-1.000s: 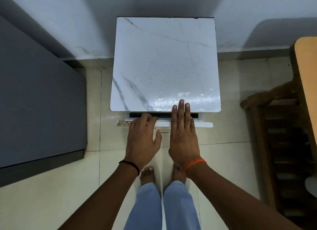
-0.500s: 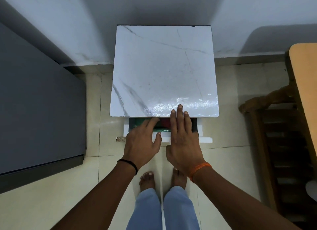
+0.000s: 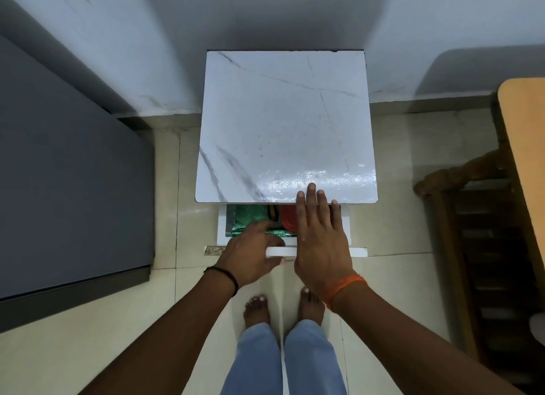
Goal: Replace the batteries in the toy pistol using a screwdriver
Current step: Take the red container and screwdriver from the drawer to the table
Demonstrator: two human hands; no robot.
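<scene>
Compared with half a second ago, I see the drawer pulled further out from under the table top, so more of its inside shows; one second ago only a thin dark slot was open. The camera also looks from a little further back now.

Going from left to right: a flat, matte grey surface fills the left side, with a darker edge at its near end. Next comes the floor of glossy cream tiles with thin joints. The left hand grips the white front edge of the drawer, the fingers curled over it and the thumb below; a thin black band is on its wrist. Inside the drawer lies a shiny green foil-like packet, crinkled, and beside it something red and rounded, perhaps a lid. I cannot find the toy pistol or the screwdriver; if they are in the drawer, they are hidden.

The table has a square white top with grey marble veins, glossy, with rounded near corners. The right hand is flat with straight fingers, holding nothing; the fingertips reach over the near edge of the table top, and an orange thread circles the wrist. At the far right stands dark carved wooden furniture with a light orange-brown top.
</scene>
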